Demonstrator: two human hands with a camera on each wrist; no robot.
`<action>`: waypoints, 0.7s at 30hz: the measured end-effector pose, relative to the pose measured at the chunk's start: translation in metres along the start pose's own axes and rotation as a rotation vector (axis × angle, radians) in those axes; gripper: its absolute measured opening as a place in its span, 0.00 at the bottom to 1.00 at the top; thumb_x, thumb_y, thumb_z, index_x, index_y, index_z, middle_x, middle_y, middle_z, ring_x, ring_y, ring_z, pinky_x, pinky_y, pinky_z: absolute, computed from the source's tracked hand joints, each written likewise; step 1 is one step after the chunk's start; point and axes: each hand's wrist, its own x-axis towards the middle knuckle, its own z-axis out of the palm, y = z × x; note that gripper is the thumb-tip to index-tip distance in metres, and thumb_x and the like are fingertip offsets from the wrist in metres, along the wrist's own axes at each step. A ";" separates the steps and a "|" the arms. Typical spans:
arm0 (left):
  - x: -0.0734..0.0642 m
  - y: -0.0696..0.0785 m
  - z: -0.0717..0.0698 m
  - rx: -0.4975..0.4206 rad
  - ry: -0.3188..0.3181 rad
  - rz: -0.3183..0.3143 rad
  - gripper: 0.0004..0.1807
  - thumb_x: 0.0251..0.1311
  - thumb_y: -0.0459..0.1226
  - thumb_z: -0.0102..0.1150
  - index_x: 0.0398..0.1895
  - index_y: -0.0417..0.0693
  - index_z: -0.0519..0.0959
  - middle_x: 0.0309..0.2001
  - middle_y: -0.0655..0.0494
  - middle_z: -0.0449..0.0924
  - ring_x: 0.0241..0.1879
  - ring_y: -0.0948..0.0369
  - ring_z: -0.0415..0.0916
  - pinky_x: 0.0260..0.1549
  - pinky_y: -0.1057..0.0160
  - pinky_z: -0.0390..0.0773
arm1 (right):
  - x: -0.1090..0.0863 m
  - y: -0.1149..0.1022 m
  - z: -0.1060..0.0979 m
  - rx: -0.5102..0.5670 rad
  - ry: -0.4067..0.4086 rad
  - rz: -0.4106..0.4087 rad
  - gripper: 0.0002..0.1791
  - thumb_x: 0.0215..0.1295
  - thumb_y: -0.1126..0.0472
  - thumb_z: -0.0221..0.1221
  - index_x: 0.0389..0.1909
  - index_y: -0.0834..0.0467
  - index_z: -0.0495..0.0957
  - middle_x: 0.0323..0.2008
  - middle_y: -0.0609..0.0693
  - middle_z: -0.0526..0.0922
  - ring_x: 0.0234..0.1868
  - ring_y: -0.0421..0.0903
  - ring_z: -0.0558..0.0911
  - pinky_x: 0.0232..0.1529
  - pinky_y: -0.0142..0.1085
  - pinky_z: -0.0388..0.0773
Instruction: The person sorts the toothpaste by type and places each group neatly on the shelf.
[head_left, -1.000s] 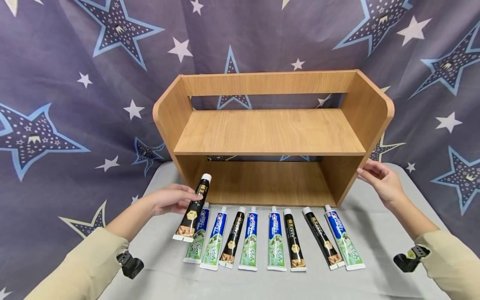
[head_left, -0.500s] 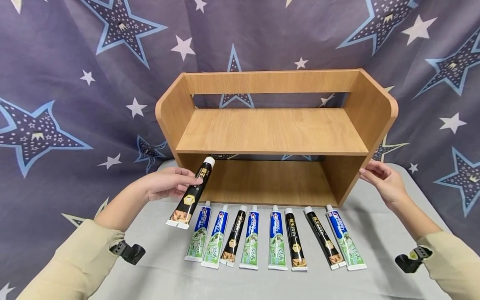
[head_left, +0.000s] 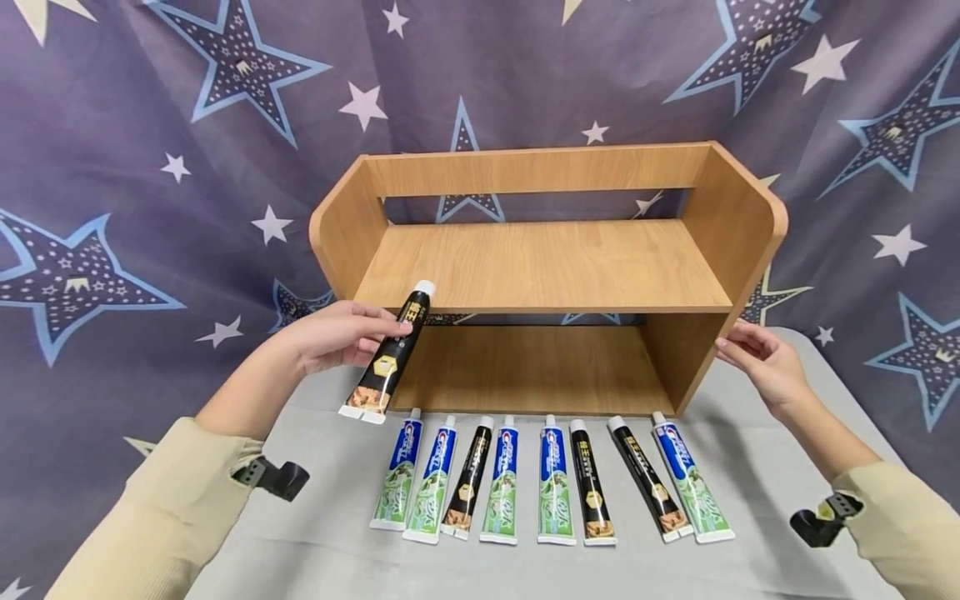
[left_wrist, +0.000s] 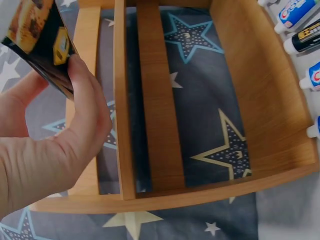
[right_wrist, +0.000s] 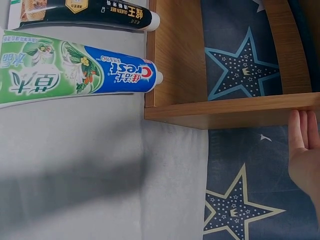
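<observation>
My left hand [head_left: 337, 340] pinches a black toothpaste tube [head_left: 387, 362] between thumb and fingers, white cap up and tilted right. The tube is in the air by the left front of the wooden shelf [head_left: 540, 262], its cap overlapping the front edge of the upper board in the head view. Close up in the left wrist view, the tube's wide lower end [left_wrist: 37, 37] shows beyond the fingers. My right hand [head_left: 768, 367] touches the outside of the shelf's right side panel; in the right wrist view its fingers [right_wrist: 303, 131] lie straight against the wood.
In front of the shelf, a row of toothpaste tubes lies on the grey cloth [head_left: 315, 517]: several blue-and-green Crest tubes [head_left: 555, 492] mixed with black tubes [head_left: 591, 487], caps toward the shelf. A starry curtain [head_left: 225, 192] hangs behind.
My left hand has lifted the black tube from above the leftmost Crest tube up to the level of the upper board's front edge. My right hand stays at the side panel.
</observation>
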 end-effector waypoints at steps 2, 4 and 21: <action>0.003 0.005 -0.001 0.007 0.022 -0.002 0.07 0.64 0.41 0.58 0.33 0.49 0.73 0.20 0.68 0.71 0.21 0.73 0.68 0.25 0.75 0.76 | -0.001 -0.001 0.000 -0.004 0.003 0.001 0.19 0.60 0.82 0.53 0.40 0.57 0.81 0.34 0.44 0.86 0.35 0.36 0.86 0.38 0.27 0.85; 0.007 0.011 -0.002 0.010 0.039 -0.002 0.08 0.64 0.41 0.58 0.32 0.49 0.73 0.20 0.68 0.72 0.20 0.73 0.68 0.24 0.76 0.76 | -0.001 -0.001 0.000 -0.008 0.003 -0.001 0.18 0.60 0.81 0.53 0.40 0.57 0.81 0.34 0.44 0.86 0.35 0.36 0.86 0.38 0.27 0.85; 0.040 0.061 -0.014 0.020 0.136 -0.108 0.17 0.64 0.41 0.58 0.28 0.48 0.60 0.12 0.67 0.58 0.13 0.72 0.55 0.14 0.78 0.60 | 0.000 -0.001 0.001 0.035 -0.003 0.004 0.19 0.60 0.83 0.52 0.40 0.58 0.81 0.34 0.45 0.86 0.35 0.37 0.86 0.38 0.27 0.85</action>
